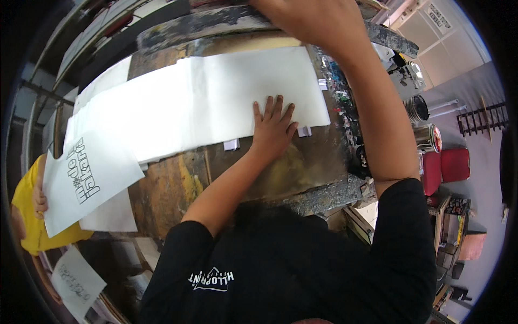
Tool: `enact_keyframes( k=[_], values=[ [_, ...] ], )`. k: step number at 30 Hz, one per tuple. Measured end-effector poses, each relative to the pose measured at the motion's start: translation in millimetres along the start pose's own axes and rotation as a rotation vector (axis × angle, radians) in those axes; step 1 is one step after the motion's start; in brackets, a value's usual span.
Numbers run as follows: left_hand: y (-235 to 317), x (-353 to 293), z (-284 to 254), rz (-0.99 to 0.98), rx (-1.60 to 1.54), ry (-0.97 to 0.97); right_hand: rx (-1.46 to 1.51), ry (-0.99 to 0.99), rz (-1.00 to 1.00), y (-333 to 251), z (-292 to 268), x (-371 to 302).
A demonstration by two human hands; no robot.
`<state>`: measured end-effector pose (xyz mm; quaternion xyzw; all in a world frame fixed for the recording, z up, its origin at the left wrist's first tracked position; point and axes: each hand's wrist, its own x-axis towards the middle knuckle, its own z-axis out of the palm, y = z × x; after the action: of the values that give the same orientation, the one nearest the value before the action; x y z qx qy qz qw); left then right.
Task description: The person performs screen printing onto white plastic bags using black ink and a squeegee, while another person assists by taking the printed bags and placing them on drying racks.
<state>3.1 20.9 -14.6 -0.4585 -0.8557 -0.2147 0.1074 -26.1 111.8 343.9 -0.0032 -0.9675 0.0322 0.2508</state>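
My left hand lies flat with its fingers spread on a blank white sheet, near its front edge. The sheet may be paper or thin cloth; I cannot tell which. More white sheets overlap it in a row to the left across the stained wooden table. High in the view, my right hand reaches over the far side, close to a paint-smeared frame bar. The picture's top edge cuts off its fingers, so any hold is hidden.
A person in a yellow shirt at the left holds a white sheet with dark lettering. Another printed sheet is below. Binder clips sit at the table's front. Tins and a red chair are at right.
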Motion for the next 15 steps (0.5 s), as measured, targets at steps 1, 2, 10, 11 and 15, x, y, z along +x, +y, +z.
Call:
enact_keyframes(
  k=[1,2,10,11,15],
  values=[
    [2.7,1.2,-12.6,-0.013,0.014,0.023,0.016,-0.036,0.039,0.4,2.5,1.5],
    [5.3,4.8,-29.3,-0.047,0.018,-0.025,0.046,-0.011,0.007,6.1,1.4,-3.9],
    [-64.2,-71.1,-183.7,-0.561,-1.02,0.276,-0.074,-0.179,-0.276,20.6,82.7,-127.8],
    [-62.1,-85.2,-177.1,-0.574,-0.873,0.238,0.01,-0.288,-0.317,23.2,92.7,-148.0],
    [-61.0,-123.1,-140.8,-0.55,-0.417,0.121,0.145,-0.49,-0.14,5.1,143.6,-211.3]
  ],
)
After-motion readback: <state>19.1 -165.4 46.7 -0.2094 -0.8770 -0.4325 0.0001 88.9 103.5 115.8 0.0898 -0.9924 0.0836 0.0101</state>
